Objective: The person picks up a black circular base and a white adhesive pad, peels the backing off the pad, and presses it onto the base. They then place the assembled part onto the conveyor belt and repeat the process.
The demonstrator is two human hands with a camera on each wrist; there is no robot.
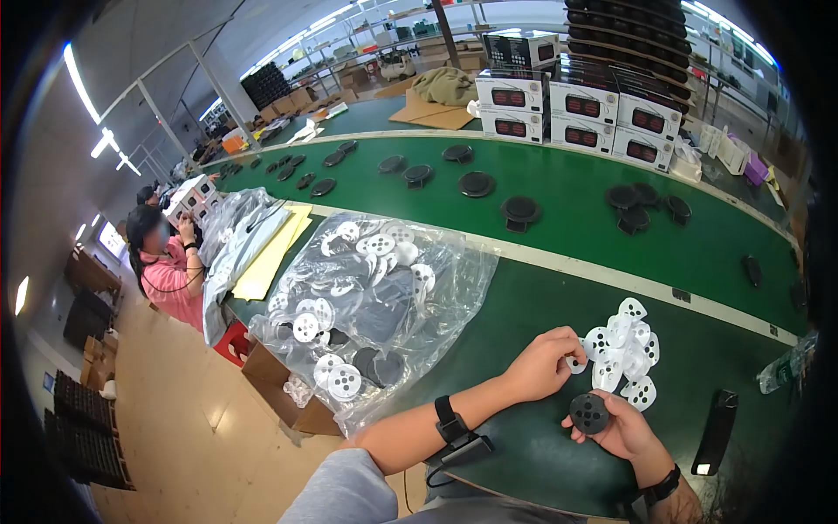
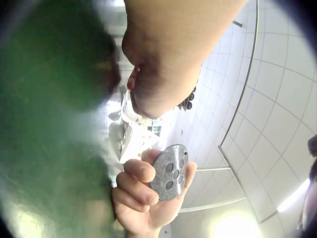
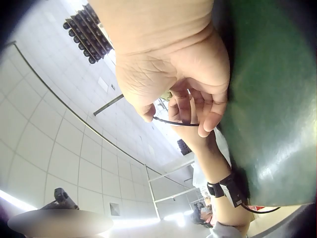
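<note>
My right hand [image 1: 621, 426] holds a thin round black disc with several holes [image 1: 589, 414] by its edges, between thumb and fingers. In the left wrist view the disc's perforated face [image 2: 172, 173] looks grey and shiny, and the right wrist view shows it edge-on [image 3: 176, 122]. To the left, my left hand [image 1: 543, 362] has its fingers bent and pinches a white piece with holes [image 1: 576, 363] at the side of a pile. That pile of similar white perforated pieces [image 1: 621, 349] lies on the green table just beyond both hands.
A clear plastic bag [image 1: 454, 288] with white and black discs lies to the left. Black round parts [image 1: 476, 183] sit on the green surface behind a pale rail. A black strip-shaped object [image 1: 717, 432] and a plastic bottle [image 1: 786, 365] are at right. Boxes [image 1: 580, 105] stand behind; a person [image 1: 170, 271] sits at left.
</note>
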